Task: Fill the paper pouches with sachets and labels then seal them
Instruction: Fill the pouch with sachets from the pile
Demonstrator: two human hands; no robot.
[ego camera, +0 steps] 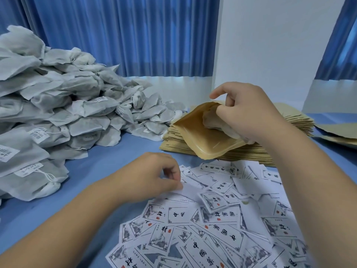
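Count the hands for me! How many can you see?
2. The left hand pinches a label in front; the right hand holds a sachet in the open pouch, behind. None seem hidden.

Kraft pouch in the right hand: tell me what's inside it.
One grey sachet, showing through the kraft pouch's clear face, with the right hand gripping it. Anything else in there is hidden by that hand.
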